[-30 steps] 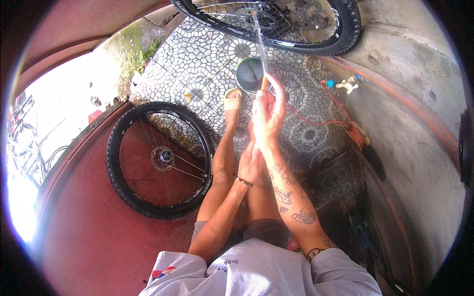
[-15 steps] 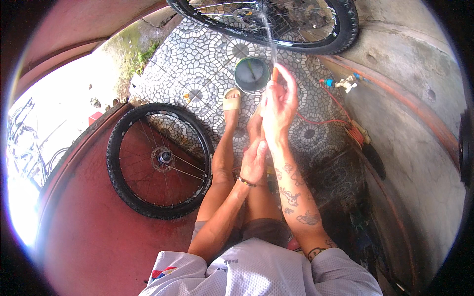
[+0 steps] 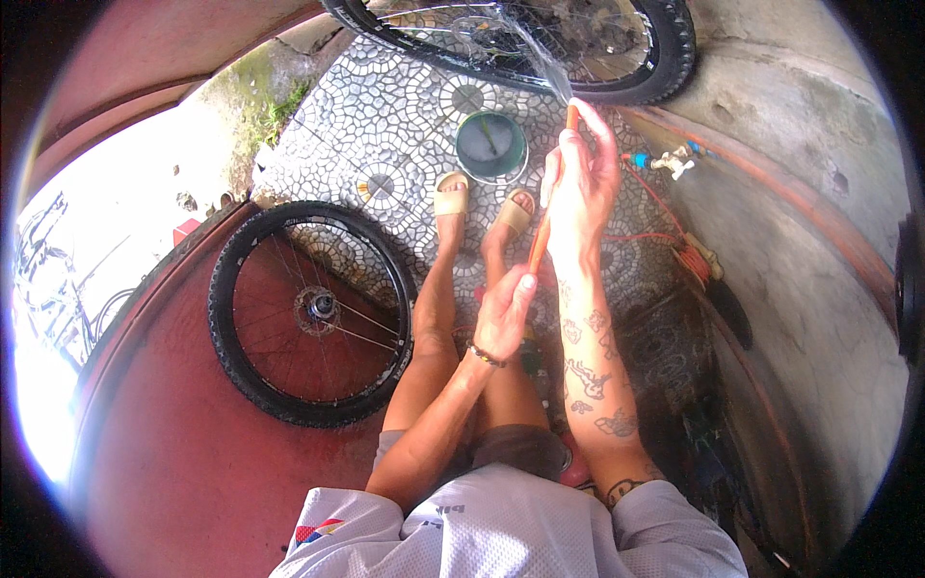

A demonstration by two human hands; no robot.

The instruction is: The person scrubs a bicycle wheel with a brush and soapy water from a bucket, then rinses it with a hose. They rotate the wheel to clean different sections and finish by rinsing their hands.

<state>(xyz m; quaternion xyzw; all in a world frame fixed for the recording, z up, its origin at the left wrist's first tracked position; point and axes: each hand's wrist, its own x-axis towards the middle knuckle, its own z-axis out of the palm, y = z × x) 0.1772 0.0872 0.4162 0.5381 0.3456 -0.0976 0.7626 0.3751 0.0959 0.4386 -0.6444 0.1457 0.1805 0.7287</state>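
Note:
An orange hose point(image 3: 541, 245) runs between my two hands. My right hand point(image 3: 581, 188) is closed round it close to its end, one finger at the mouth, where water sprays out up and to the left. Lower down, my left hand point(image 3: 505, 310) grips the same hose, thumb along it. The spray point(image 3: 540, 56) reaches a bicycle wheel point(image 3: 665, 72) with a black knobbly tyre at the top of the view; that wheel is cut off by the upper edge. Below it stands a bucket point(image 3: 491, 146) of cloudy water with a green stick-like thing in it.
A second bicycle wheel point(image 3: 229, 347) leans on the red surface point(image 3: 173, 462) at left. At right, a tap point(image 3: 677, 164) with a blue fitting sits by the concrete wall point(image 3: 809, 222), and a coiled orange hose point(image 3: 692, 260) lies below. The floor is patterned mosaic tile point(image 3: 356, 125).
My right hand has moved right and slightly up with the hose end, and the spray now slants further left. My hands are further apart, showing more hose between them.

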